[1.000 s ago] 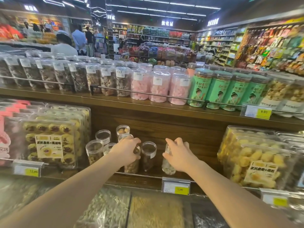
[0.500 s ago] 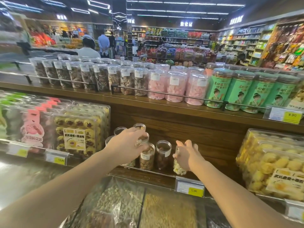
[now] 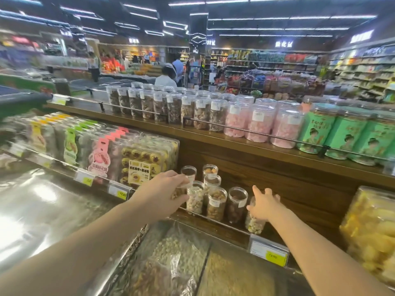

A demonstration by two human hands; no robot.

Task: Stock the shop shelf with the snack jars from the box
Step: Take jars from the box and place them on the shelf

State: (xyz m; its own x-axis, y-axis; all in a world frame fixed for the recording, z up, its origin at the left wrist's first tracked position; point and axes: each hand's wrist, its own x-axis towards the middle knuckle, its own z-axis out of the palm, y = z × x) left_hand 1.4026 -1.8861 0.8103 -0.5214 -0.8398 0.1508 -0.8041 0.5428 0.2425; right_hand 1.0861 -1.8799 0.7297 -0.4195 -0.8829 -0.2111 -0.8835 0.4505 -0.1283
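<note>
Several clear lidded snack jars (image 3: 215, 204) stand in a cluster on the low wooden shelf (image 3: 230, 231) behind a metal rail. My left hand (image 3: 164, 193) is closed around the leftmost front jar (image 3: 178, 192), which holds brown nuts. My right hand (image 3: 265, 205) rests on top of a pale-nut jar (image 3: 254, 225) at the right end of the row, with its fingers spread apart. A dark-filled jar (image 3: 236, 201) stands between the two hands. No box is in view.
Pastry boxes (image 3: 141, 165) crowd the shelf to the left and yellow pastry boxes (image 3: 369, 231) to the right. A price tag (image 3: 268, 253) hangs below. Larger jars (image 3: 213, 112) and green cans (image 3: 316, 133) fill the upper shelf. Film-covered bulk bins (image 3: 181, 263) lie below. People (image 3: 164, 79) stand far behind.
My view has swung to the left. My right hand's fingers have spread open over the pale-nut jar. My left hand has shifted onto the leftmost front jar.
</note>
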